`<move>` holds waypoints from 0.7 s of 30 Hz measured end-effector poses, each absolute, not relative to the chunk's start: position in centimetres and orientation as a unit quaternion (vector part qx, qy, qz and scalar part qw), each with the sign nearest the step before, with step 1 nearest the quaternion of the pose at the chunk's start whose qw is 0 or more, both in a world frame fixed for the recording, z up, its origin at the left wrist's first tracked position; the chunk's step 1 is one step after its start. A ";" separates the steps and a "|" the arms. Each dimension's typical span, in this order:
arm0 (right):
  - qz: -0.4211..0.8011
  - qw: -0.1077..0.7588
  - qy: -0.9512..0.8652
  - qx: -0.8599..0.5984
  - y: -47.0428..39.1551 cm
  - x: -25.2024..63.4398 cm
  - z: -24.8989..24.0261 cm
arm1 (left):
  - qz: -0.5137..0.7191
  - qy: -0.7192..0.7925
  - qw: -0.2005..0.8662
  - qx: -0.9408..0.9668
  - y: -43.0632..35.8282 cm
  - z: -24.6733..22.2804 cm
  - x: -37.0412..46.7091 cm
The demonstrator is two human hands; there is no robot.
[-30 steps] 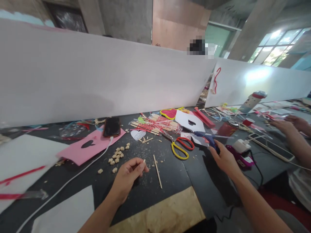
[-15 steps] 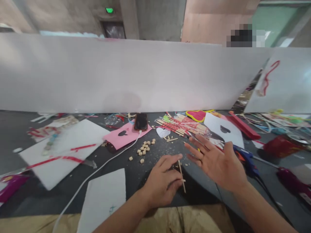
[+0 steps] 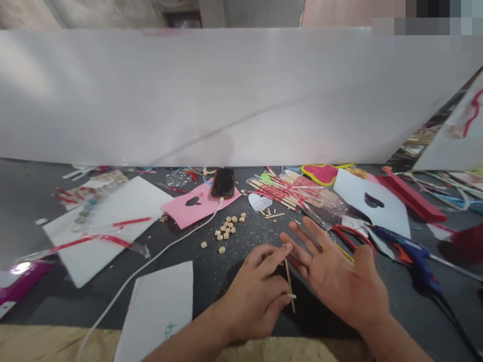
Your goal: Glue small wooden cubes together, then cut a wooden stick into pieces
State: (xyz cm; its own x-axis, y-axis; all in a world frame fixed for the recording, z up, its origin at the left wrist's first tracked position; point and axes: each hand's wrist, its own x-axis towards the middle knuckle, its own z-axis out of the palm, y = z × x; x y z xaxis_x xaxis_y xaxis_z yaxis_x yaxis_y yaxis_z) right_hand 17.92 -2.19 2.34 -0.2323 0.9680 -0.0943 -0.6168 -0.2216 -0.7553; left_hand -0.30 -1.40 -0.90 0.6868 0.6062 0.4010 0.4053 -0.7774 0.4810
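Observation:
Low over the dark table (image 3: 211,286), my left hand (image 3: 260,291) pinches a small pale wooden piece between thumb and fingers. A thin wooden stick (image 3: 290,284) runs past its fingertips; whether the two pieces are joined cannot be made out. My right hand (image 3: 339,276) is palm up, fingers spread, holding nothing, close to the left fingertips. Small wooden clusters (image 3: 226,229) lie to the left of the hands. Beyond the fingers are short stick pieces (image 3: 274,215) and a white paper heart (image 3: 260,202).
A phone (image 3: 223,182) with a white cable rests on pink paper (image 3: 181,213). Red-handled scissors (image 3: 350,236) and a blue glue gun (image 3: 411,249) lie right. Bagged sticks (image 3: 298,190) are at the back, before a white board (image 3: 188,100). White sheets (image 3: 158,306) lie left.
The view has tilted down and shifted, so the table things appear displaced. My left hand still pinches the small piece, and my right hand remains open, its fingertips nearer the left hand.

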 end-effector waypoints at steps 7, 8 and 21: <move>0.734 0.544 -0.294 -0.282 -2.4 18.0 1.9 | 0.243 0.254 0.166 0.921 -1.6 -0.3 -0.2; 0.739 0.545 -0.284 -0.276 -2.4 18.1 1.8 | 0.241 0.252 0.164 0.923 -1.6 -0.2 -0.1; 0.743 0.535 -0.277 -0.291 -2.2 17.9 1.9 | 0.252 0.272 0.158 0.915 -1.6 -0.5 -0.4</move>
State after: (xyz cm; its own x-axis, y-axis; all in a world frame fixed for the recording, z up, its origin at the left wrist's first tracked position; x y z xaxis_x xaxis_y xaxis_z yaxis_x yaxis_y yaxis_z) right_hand 17.89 -2.17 1.88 -0.2583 0.9563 -0.1372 -0.6335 -0.2749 -0.7232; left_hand -0.36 -1.58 -0.55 0.7253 0.5774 0.3748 0.4178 -0.8019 0.4270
